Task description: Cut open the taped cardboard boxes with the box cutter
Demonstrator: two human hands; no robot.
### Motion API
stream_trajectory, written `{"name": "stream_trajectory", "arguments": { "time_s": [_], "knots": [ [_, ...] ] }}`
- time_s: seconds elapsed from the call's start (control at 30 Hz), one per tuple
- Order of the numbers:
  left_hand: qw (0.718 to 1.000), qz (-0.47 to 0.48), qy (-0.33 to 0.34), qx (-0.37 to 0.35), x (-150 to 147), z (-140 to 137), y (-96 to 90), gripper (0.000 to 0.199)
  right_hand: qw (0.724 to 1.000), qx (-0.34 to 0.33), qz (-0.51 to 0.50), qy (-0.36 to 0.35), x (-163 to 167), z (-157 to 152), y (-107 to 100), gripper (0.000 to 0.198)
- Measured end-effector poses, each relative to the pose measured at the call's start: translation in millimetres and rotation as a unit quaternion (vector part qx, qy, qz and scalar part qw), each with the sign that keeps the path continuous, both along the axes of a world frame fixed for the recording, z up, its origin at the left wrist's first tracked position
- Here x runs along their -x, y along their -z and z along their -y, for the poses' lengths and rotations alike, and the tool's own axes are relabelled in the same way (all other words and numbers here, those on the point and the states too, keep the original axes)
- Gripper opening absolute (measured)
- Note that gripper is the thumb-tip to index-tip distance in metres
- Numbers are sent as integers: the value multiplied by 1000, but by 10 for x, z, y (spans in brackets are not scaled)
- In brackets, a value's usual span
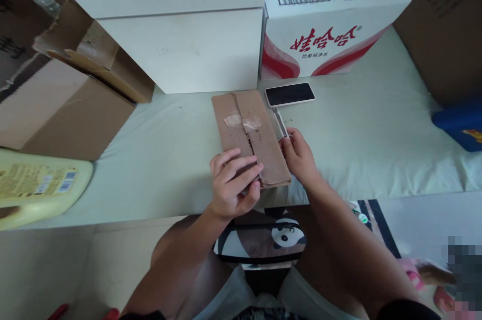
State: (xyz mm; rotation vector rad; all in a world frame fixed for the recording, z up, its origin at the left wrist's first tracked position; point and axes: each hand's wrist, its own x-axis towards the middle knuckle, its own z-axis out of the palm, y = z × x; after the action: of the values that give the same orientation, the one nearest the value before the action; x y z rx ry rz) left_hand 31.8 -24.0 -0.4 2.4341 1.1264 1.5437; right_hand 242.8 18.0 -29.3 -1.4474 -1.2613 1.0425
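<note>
A small flat brown cardboard box (269, 159) lies near the front edge of the cloth-covered surface. A seam runs along its top, torn in places, with whitish tape scraps or scuffs across it. My left hand (235, 179) grips the near left part, fingers over the top by the seam and thumb at the front edge. Just right of the box, my right hand (299, 157) is closed on a slim silver tool (279, 122), which looks like a utility knife. It points away from me, toward a phone (289, 94) with a dark screen.
White cartons (181, 51) stand behind the box, with a red-and-white water carton (331, 34) to their right. Brown cartons (75, 109) and a yellow jug (45, 184) are at left. A blue container (461, 127) sits at right. Part of another person (444, 300) shows lower right.
</note>
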Motion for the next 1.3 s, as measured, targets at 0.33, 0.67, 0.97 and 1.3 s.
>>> {"name": "stream_trajectory", "arguments": {
  "time_s": [0.33,0.67,0.97,1.3],
  "knots": [
    [1000,-5,-1,-10,-1,-19,-3,25,997,31,58,50,17,1,-6,36],
    [1000,2,-5,-7,-27,-4,7,25,993,49,29,107,-82,-34,-3,38],
    [1000,12,-5,-3,-33,20,8,26,981,-191,-27,1,-88,-119,-386,80],
    [1000,3,10,-3,13,30,-11,30,984,-175,-9,-31,252,284,-1026,21]
  ]
}}
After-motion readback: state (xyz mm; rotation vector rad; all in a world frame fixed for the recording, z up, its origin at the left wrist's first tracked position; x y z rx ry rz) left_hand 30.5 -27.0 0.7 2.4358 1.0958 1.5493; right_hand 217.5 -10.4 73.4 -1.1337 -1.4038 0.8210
